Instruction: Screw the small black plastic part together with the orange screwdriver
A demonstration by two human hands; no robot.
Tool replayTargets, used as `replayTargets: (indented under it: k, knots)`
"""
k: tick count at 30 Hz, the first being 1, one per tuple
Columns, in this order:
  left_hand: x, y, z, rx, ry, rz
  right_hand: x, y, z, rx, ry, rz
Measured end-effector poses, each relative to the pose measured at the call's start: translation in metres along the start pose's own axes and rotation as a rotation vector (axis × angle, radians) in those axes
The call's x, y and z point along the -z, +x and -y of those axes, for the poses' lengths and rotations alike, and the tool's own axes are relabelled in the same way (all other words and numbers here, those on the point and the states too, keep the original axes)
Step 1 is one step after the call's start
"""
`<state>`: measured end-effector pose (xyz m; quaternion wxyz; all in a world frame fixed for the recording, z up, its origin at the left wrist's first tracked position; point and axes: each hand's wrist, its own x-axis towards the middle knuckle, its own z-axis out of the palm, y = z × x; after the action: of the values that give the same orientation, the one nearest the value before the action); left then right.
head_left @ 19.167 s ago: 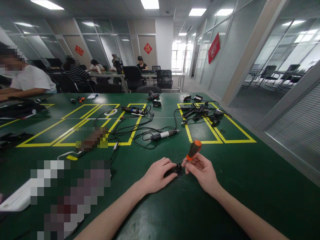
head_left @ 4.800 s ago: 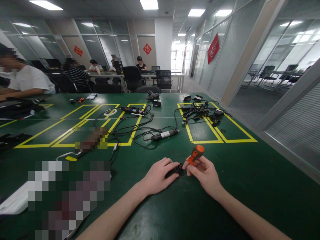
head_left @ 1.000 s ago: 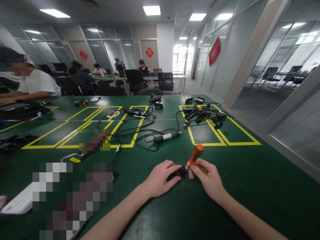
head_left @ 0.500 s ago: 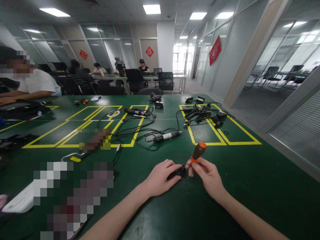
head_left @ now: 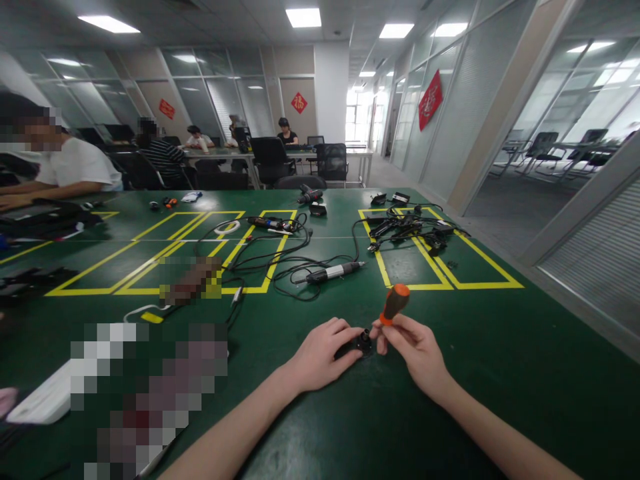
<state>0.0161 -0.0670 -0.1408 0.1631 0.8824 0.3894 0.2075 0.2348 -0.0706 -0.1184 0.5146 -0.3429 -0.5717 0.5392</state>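
Note:
My left hand [head_left: 325, 353] rests on the green table and grips a small black part [head_left: 365, 340] between thumb and fingers. A short dark post sticks up from that part; its exact kind is too small to make out. Close on its right, my right hand [head_left: 415, 350] pinches a screwdriver [head_left: 396, 303] with an orange and black handle. The handle points up and leans to the right. The shaft and tip are hidden by my fingers, so I cannot tell whether the tip touches the black part.
Ahead lies a corded electric screwdriver [head_left: 333, 273] among looped black cables. Black parts [head_left: 405, 227] are heaped at the right, inside yellow tape lines [head_left: 490, 287]. A cordless drill [head_left: 310, 195] lies at the far edge. On the left, a person in a white shirt [head_left: 87, 160] sits at the table.
The screwdriver handle has tipped slightly to the left in my right hand. My left hand stays on the black part.

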Motion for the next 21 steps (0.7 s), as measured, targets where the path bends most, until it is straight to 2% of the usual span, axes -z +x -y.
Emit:
replayTargets:
  k: [6,16,21]
  knots:
    - [0.0006,-0.0003,-0.0004,0.007,-0.010,-0.005,0.0002,-0.0011,-0.0018,-0.023,-0.051,-0.060]
    - [-0.0002,0.0004,0.0000,0.004,-0.007,0.001,-0.0003,-0.0006,-0.0034,0.005,0.019,-0.023]
    - [-0.0003,0.0004,0.0002,0.005,-0.002,-0.005,0.0015,-0.0006,-0.0023,0.016,-0.066,-0.026]
